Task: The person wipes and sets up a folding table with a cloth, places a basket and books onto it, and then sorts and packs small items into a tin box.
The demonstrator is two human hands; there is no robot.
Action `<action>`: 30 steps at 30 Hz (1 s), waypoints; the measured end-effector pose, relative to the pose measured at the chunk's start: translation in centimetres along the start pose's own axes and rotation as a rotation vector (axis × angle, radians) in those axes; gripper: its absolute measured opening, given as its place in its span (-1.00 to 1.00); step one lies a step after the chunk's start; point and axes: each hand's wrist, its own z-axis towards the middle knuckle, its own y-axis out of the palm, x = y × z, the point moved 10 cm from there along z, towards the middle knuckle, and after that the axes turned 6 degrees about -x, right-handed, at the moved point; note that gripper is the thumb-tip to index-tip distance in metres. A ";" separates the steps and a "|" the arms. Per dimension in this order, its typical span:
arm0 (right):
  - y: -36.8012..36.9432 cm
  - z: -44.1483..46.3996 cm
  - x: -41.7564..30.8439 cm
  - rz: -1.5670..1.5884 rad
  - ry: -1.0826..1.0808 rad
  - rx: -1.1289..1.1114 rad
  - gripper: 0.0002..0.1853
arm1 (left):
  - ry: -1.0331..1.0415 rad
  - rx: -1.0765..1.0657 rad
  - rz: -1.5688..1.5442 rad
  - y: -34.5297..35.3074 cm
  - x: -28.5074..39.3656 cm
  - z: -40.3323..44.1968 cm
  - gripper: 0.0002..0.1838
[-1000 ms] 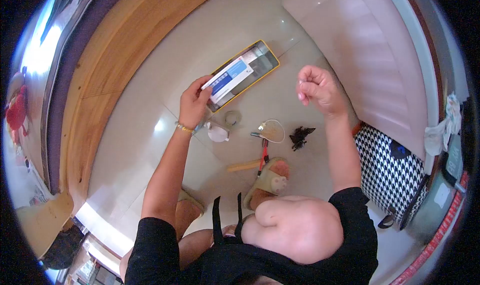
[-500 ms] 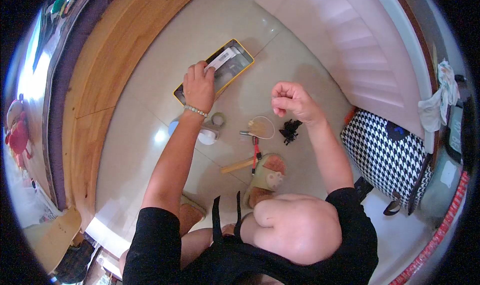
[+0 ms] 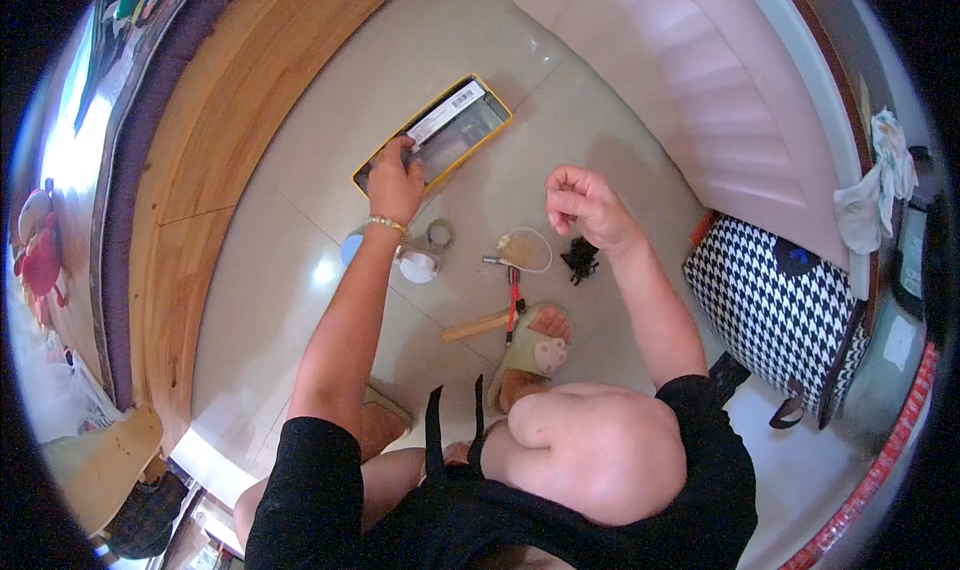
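A rectangular box with a yellow rim point(image 3: 497, 129) lies slanted on the tiled floor. Inside it, along the far long side, a white box with a barcode point(image 3: 446, 111) stands on its narrow side. My left hand point(image 3: 395, 182) reaches into the near left end of the yellow-rimmed box, fingers bent at the end of the white box; whether they still grip it is hard to tell. My right hand point(image 3: 590, 210) hangs in the air to the right, its fingers curled together; anything between them is too small to make out.
Below the hands lie a tape roll point(image 3: 439, 233), a white round item point(image 3: 417, 266), a cable loop point(image 3: 530, 250), a red-handled tool point(image 3: 514, 295), a wooden strip point(image 3: 478, 326) and a black tangle point(image 3: 580, 260). A houndstooth bag point(image 3: 770, 310) stands right.
The white box has gone from above the yellow-rimmed box down into it, turned onto its narrow side. My left hand has followed it down. My right hand stays curled.
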 end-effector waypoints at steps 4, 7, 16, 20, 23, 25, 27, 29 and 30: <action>0.9 0.1 1.2 0.241 0.004 0.032 -0.90 | 0.445 0.158 0.169 -2.8 7.1 -3.2 -0.64; 2.8 0.1 2.5 0.383 0.037 -0.004 -0.90 | 0.334 -0.354 -0.566 -0.3 9.5 -5.3 -0.59; 9.6 0.3 5.3 0.591 0.114 -0.254 -0.74 | 0.626 -0.305 -0.378 -3.9 14.2 -8.9 -0.83; 12.9 -0.3 2.0 0.687 0.065 -0.249 -0.52 | 0.717 -0.243 -0.352 -8.8 15.1 -9.6 -0.87; 16.4 -0.2 -2.2 0.582 0.043 -0.373 -0.41 | 0.618 -0.210 -0.197 -14.3 13.6 -9.0 -0.93; 18.2 0.3 -4.2 0.449 0.041 -0.476 -0.39 | 0.576 -0.167 -0.025 -19.4 11.7 -9.3 -0.86; 20.2 1.1 -5.9 0.307 0.059 -0.529 -0.42 | 0.372 -0.116 0.057 -25.6 7.3 -10.3 -0.83; 23.0 2.4 -7.5 0.129 0.079 -0.581 -0.48 | -0.017 0.020 -0.059 -32.1 1.7 -13.2 -0.78; 24.8 2.9 -8.4 0.035 0.098 -0.613 -0.50 | -0.146 0.124 -0.134 -35.0 -1.1 -15.7 -0.75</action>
